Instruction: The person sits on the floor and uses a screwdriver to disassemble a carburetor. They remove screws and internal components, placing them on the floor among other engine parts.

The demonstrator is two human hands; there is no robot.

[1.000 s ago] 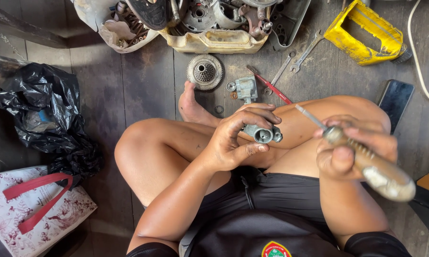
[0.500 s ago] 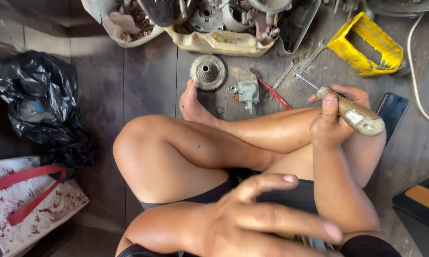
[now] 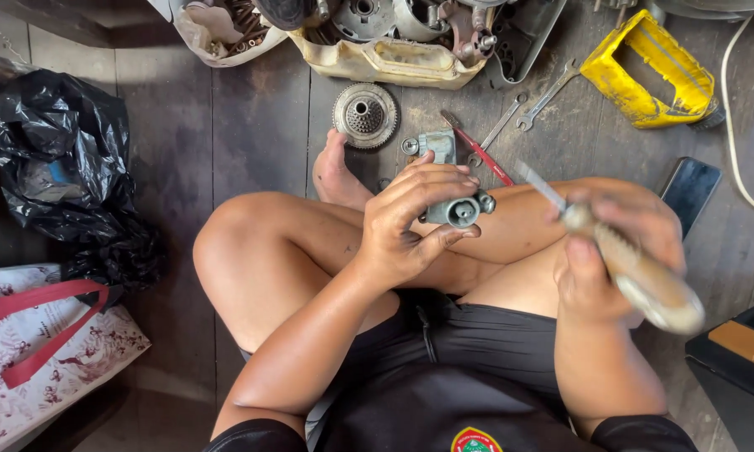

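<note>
Above crossed legs, left hand (image 3: 406, 226) fingers clamping grey metal part (image 3: 459, 209), right hand (image 3: 615, 243) fingers gripping screwdriver (image 3: 620, 255)

Bright, even daylight — soft shadows; the right hand (image 3: 615, 251) is motion-blurred, the rest sharp
</note>
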